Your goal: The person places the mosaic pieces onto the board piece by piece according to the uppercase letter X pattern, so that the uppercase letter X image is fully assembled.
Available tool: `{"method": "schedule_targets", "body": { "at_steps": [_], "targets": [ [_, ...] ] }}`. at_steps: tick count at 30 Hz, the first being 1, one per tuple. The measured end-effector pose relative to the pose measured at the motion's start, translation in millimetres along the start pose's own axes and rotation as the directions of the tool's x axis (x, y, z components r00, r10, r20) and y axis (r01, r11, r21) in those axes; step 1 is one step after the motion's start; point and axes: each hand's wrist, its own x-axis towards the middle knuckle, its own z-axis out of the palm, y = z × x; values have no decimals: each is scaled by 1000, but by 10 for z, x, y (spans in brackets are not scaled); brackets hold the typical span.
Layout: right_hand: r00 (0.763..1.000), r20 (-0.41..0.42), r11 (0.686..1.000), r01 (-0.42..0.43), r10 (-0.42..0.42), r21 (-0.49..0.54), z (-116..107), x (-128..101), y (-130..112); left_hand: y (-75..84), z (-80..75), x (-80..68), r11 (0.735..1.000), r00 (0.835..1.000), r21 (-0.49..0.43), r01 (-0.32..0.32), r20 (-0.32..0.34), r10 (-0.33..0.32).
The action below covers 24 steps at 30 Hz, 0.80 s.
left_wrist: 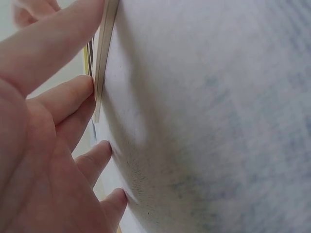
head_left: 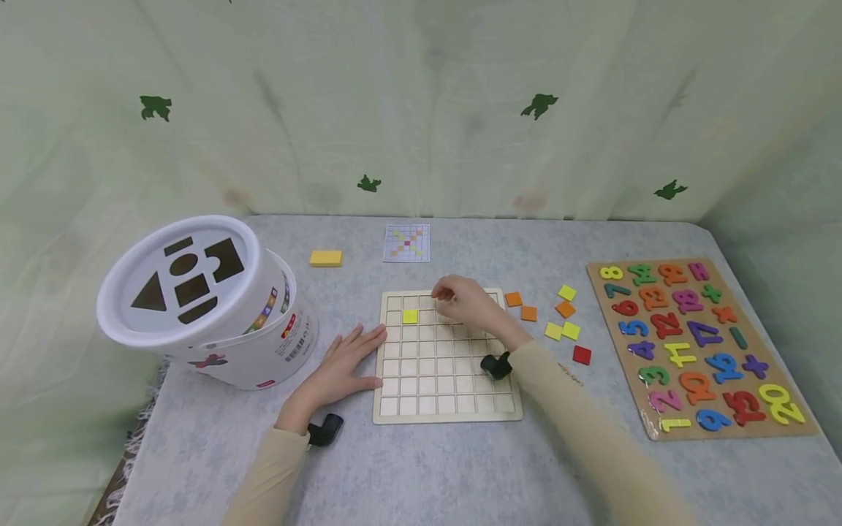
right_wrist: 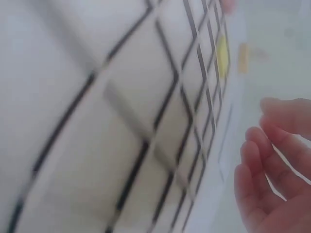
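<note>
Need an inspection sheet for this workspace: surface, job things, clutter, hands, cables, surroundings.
Surface: mottled gray-blue tabletop.
Job things: grid board, one yellow tile visible in it; loose orange tiles, yellow tiles and a red tile to its right; pattern card beyond it.
Clutter: white bucket left; yellow block; number board right.
Left hand: fingers spread, touching the board's left edge.
Right hand: fingers curled above the grid; no tile visible in them.
Cables: nothing seen.
Surroundings: pale green curtain with dark green bird shapes.
</note>
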Motion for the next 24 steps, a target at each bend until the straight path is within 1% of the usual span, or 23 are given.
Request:
{"method": "schedule_targets", "body": {
  "at_steps": [2,5,6,9,12,14,19,24],
  "targets": [
    [999,-49,1000,9,-8,19,-150,-113,117,1,6,3,1000,1000,6,10,-1,-10],
    [992,-123,1000,-10,11,11,-358,-285,316,-3,12,4,1000,1000,7,11,-2,-11],
    [989,-144,1000,-23,24,8,-419,-339,393,-6,14,6,1000,1000,7,10,-3,-10],
    [979,-174,994,-108,108,11,-559,-480,595,-15,16,8,1000,1000,3,-2,-6,2],
    [968,-174,983,-184,181,3,-626,-563,750,-18,14,0,1000,1000,-1,-8,-6,8],
    [965,-159,978,-210,207,-5,-638,-584,815,-15,8,-6,1000,1000,-7,-10,-4,10],
    [968,-118,973,-229,224,-34,-610,-563,883,0,-1,-12,1000,1000,-8,-11,-3,11],
    [970,-108,970,-228,218,-88,-589,-520,886,1,5,-6,1000,1000,-6,-5,-5,5]
  ]
}}
